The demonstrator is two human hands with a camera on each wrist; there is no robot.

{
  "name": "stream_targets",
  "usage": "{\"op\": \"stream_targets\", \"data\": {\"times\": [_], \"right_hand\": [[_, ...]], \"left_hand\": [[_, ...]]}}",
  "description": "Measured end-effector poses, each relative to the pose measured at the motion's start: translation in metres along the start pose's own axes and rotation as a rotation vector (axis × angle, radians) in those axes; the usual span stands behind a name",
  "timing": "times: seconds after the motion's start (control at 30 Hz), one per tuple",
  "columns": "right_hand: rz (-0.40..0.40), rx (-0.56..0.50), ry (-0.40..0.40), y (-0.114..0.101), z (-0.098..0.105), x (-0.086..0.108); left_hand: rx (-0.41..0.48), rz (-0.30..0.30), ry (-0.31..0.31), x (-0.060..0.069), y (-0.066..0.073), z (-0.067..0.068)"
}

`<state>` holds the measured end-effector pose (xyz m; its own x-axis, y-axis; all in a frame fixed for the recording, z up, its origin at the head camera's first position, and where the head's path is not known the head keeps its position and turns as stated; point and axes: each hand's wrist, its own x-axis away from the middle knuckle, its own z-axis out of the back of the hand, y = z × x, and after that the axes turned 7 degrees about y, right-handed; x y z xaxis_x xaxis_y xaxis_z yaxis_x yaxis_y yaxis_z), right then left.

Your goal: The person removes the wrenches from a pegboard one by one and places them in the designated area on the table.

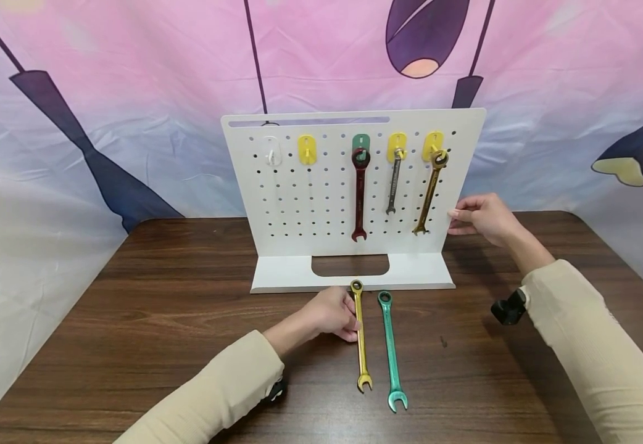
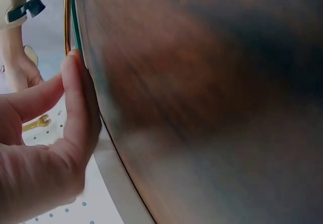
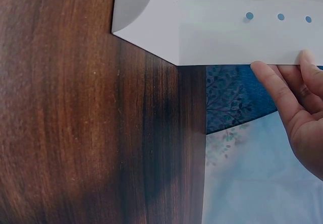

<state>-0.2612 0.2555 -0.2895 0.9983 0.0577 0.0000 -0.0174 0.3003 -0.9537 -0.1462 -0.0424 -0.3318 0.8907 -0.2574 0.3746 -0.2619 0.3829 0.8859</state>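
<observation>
My left hand (image 1: 332, 313) pinches the middle of a yellow ratcheting wrench (image 1: 361, 354) in front of the pegboard's base; in the left wrist view the thumb and fingers (image 2: 75, 98) meet at it. Just right of it, a green ratcheting wrench (image 1: 391, 351) lies on the table. My right hand (image 1: 488, 217) holds the right edge of the white pegboard (image 1: 321, 246), fingertips (image 3: 258, 66) at the edge in the right wrist view. On the board hang a dark red wrench (image 1: 360, 191), a small silver wrench (image 1: 394, 185) and a bronze-gold wrench (image 1: 429, 197).
A white hook (image 1: 271, 152) and a yellow hook (image 1: 307, 150) on the board's left side carry nothing. The pegboard stands on a brown wooden table (image 1: 188, 296), near its back edge. A patterned cloth (image 1: 177, 111) hangs behind.
</observation>
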Motion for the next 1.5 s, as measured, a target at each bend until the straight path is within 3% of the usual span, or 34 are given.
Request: {"op": "stream_targets", "data": {"times": [0.27,0.8,1.1,1.5], "right_hand": [[-0.006,-0.011,-0.001,0.000,0.000,0.000],[-0.002,-0.020,0.005,0.000,0.001,0.000],[-0.002,-0.031,0.001,0.001,0.001,0.000],[-0.003,-0.034,-0.009,0.002,0.001,-0.001]], "left_hand": [[-0.074,0.034,-0.010,0.003,0.000,-0.004],[-0.091,0.058,0.014,0.002,0.000,-0.006],[-0.076,0.043,-0.045,0.002,-0.001,0.000],[-0.055,-0.013,-0.032,-0.001,0.006,0.013]]}}
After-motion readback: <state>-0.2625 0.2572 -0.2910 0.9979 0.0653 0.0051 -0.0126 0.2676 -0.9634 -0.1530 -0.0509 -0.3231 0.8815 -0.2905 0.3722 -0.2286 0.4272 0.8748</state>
